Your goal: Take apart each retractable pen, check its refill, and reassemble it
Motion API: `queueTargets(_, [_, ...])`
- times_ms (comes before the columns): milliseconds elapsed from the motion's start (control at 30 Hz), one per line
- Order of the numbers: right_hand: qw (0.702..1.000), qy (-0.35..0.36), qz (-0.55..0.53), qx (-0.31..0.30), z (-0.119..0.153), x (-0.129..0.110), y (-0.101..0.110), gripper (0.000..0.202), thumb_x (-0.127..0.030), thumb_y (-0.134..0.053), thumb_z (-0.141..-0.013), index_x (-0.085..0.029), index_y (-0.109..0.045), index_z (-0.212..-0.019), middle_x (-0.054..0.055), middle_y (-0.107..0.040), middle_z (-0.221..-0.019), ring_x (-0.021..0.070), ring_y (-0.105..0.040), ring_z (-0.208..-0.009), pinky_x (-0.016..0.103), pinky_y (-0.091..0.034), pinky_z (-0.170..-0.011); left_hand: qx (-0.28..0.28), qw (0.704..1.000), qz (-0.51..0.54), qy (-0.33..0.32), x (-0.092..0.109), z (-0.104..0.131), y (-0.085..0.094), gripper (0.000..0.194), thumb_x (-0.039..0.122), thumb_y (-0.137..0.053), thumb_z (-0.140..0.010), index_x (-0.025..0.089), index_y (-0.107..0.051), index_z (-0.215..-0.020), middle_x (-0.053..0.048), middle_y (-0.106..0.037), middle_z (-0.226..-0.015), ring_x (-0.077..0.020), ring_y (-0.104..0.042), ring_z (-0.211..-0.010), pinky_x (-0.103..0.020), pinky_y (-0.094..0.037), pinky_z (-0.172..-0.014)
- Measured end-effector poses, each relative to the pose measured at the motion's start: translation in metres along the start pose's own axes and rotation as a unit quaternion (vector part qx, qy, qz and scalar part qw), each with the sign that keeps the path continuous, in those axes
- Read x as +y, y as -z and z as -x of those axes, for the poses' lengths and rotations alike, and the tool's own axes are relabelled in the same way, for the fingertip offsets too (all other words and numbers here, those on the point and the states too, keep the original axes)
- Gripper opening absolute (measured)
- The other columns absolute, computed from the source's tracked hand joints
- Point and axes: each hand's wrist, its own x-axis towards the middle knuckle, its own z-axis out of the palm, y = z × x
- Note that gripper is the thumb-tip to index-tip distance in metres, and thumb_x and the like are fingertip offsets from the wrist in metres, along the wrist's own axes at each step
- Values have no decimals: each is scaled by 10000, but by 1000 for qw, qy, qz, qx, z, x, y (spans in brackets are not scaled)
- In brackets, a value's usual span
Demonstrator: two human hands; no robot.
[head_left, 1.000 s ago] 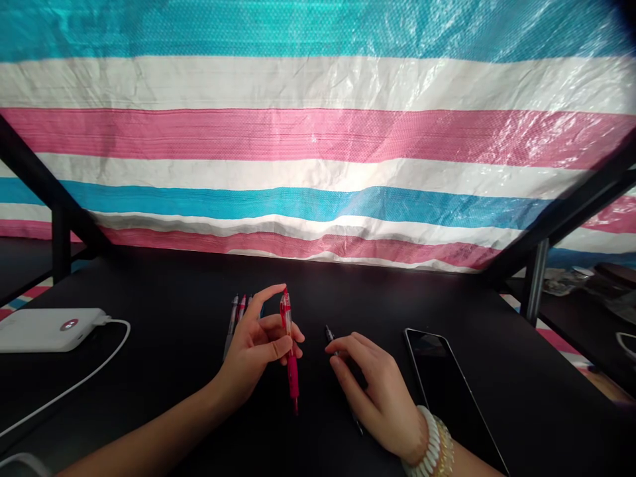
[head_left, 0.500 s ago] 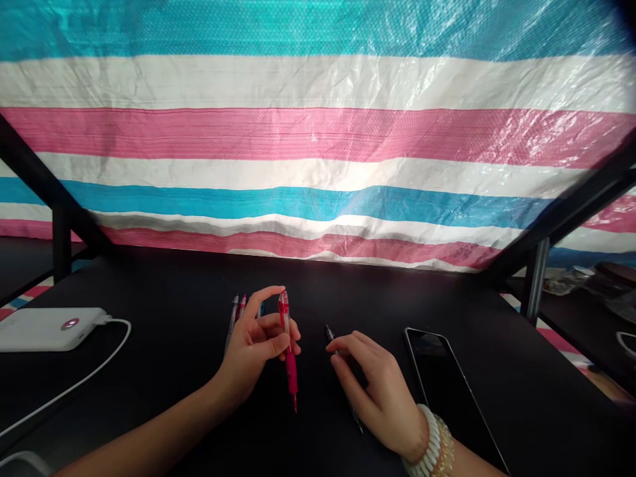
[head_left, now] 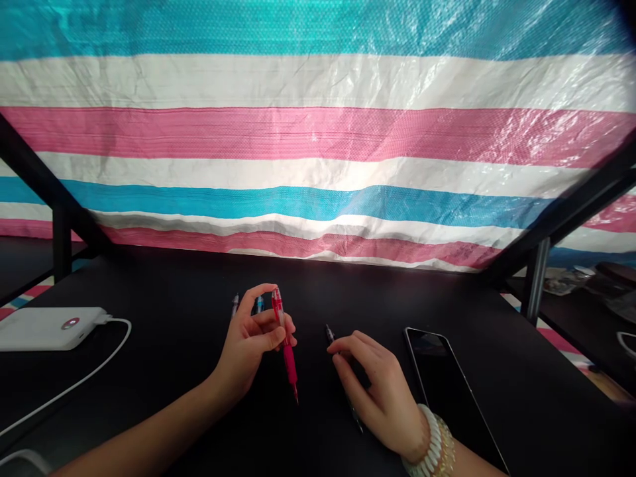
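A red ballpoint pen (head_left: 289,358) with a clear upper barrel is held in my left hand (head_left: 248,344), tip pointing down above the tabletop. Thumb and fingers close round its barrel while the index fingertip presses on its top end. My right hand (head_left: 372,384) lies low over the table, thumb and index finger closed on a dark pen (head_left: 330,334). That pen lies slanted, and its middle is hidden under the hand. Behind my left hand, a grey pen (head_left: 235,305) and a blue pen (head_left: 260,305) show only partly.
A phone (head_left: 447,391) lies right of my right hand. At the left is a white power bank (head_left: 54,329) with a white cable (head_left: 106,361). A striped plastic sheet (head_left: 318,132) hangs behind the black table (head_left: 163,291), between dark frame bars (head_left: 37,172).
My left hand has shifted slightly left, and the red pen leans more, its top further left. A red pen behind that hand has become hidden. The right hand stays in place.
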Motion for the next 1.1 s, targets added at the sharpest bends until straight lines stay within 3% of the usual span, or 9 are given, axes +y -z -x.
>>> queueTargets(533, [999,13,-26,17,0,-1,1,143,-140,-474,-949,-191,-607,-965,16,-561,-741,159,-530,-666,283,-400,-603,-1,1000,-14,5,1,1,0,668,155,-693,-765,255,-418,-1365,-16,-715,-833,-185,-672,-696,-347,-492,-737])
queueTargets(800, [1000,13,-23,16,1,0,1,141,-138,-471,-950,-190,-601,-965,21,-564,-745,164,-527,-673,288,-397,-608,-7,999,-47,16,5,-2,3,597,97,-656,-726,247,-454,-1268,7,-708,-759,-174,-658,-645,-322,-499,-692])
queueTargets(1000, [999,16,-22,18,1,-1,2,145,-133,-473,-947,-190,-604,-968,19,-559,-739,162,-526,-660,284,-398,-602,-19,987,-157,0,16,-8,3,669,197,-664,-765,255,-389,-1371,-5,-720,-806,-207,-691,-745,-348,-515,-756])
queueTargets(1100, [999,22,-20,19,0,-1,2,140,-136,-476,-945,-191,-603,-967,20,-567,-748,163,-532,-668,284,-402,-608,-25,951,-308,-24,16,-16,9,635,231,-643,-775,255,-412,-1366,3,-726,-811,-212,-687,-775,-345,-495,-772])
